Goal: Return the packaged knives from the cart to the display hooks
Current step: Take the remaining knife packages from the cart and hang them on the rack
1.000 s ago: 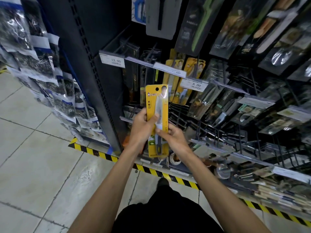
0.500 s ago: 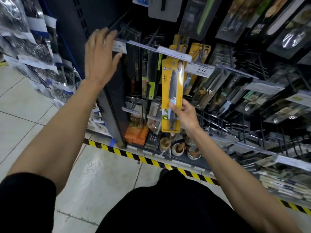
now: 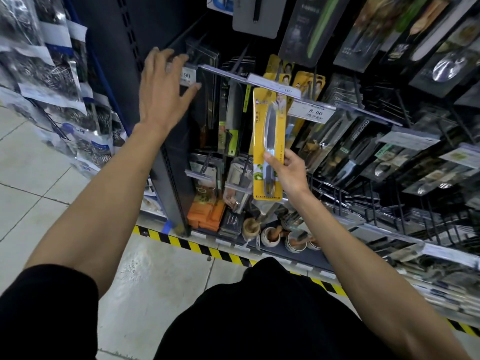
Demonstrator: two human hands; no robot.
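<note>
right hand (image 3: pixel 287 170) gripping yellow knife pack (image 3: pixel 267 144), left hand (image 3: pixel 162 92) spread

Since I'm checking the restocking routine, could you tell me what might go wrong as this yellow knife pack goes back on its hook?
The right hand pinches the yellow knife pack only near its lower half, so its top could swing and miss the hook. The price tag hangs beside the pack's top and may snag it. The left hand is spread open by the neighbouring packs and could knock them.

knife package (image 3: pixel 260 131): yellow | floor tape (image 3: pixel 181 241): yellow-black stripes | boxes (image 3: pixel 205 216): orange | sleeve (image 3: pixel 46 313): black
</note>
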